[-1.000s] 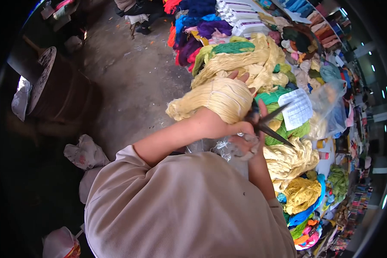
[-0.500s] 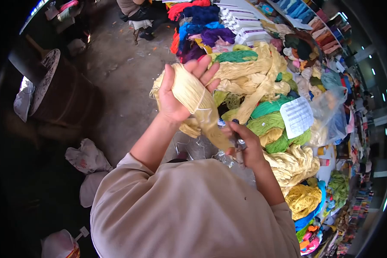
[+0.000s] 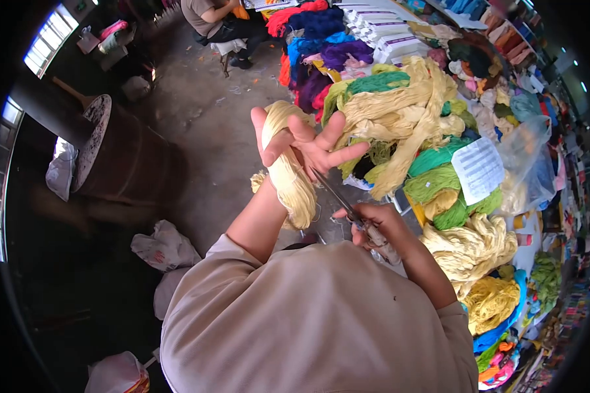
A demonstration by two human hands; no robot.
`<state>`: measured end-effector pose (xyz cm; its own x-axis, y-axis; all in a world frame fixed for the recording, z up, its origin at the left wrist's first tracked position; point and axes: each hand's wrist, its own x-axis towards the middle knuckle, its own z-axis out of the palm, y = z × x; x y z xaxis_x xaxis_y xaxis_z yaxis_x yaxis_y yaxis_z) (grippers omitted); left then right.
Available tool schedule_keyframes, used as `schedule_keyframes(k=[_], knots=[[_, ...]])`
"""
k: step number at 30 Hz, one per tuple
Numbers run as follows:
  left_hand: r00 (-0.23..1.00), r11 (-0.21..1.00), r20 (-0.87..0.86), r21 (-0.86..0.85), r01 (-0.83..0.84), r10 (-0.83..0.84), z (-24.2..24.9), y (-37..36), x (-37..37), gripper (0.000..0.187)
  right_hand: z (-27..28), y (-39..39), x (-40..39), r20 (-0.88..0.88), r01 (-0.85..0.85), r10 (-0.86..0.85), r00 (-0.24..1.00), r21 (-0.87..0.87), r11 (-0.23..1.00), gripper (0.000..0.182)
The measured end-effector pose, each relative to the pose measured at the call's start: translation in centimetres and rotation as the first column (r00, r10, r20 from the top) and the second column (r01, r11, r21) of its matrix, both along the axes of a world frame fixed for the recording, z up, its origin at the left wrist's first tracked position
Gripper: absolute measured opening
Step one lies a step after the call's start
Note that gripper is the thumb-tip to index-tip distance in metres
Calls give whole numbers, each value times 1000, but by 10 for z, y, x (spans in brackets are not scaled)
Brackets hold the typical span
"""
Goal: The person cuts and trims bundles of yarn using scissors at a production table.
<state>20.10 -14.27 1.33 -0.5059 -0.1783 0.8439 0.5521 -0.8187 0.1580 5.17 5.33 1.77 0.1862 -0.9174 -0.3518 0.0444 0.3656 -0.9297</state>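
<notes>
A pale yellow skein of yarn hangs looped over my left hand, which is palm up. Thumb and a bent finger hold the skein while the other fingers spread apart. My right hand grips a pair of scissors by handles that look wrapped. Their long dark blades point up and left, with the tip right at my left palm beside the skein.
On the right, a table bears cream skeins, green skeins, a written sheet and a plastic bag. A rusty drum and white sacks stand left. A seated person is at the back.
The skein has turned over in my left hand and now hangs down over the wrist side. The scissor blades have swung up to my left palm. The view has shifted slightly left.
</notes>
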Motion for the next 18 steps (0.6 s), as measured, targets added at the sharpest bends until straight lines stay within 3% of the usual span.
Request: schedule_keyframes(k=[6, 8, 12, 14, 18], knots=[[1000, 1000, -8, 16, 20, -20, -2, -1, -1, 67, -11, -6, -1, -124, -111, 94, 988, -131, 985, 38], [995, 1000, -95, -25, -18, 15, -9, -3, -8, 73, -7, -8, 0, -326, -188, 111, 939, -216, 958, 38], [993, 999, -121, -34, -4, 0, -10, -1, -10, 72, -1, -7, 6, -215, -93, 66, 974, -120, 988, 33], [998, 998, -3, 12, 57, -57, -4, 1, -3, 63, -4, -7, 5, 11, 8, -7, 1000, -48, 999, 30], [998, 995, 11, 70, -69, 68, -10, 10, -13, 61, 0, -10, 12, 36, 63, -66, 997, 69, 996, 27]])
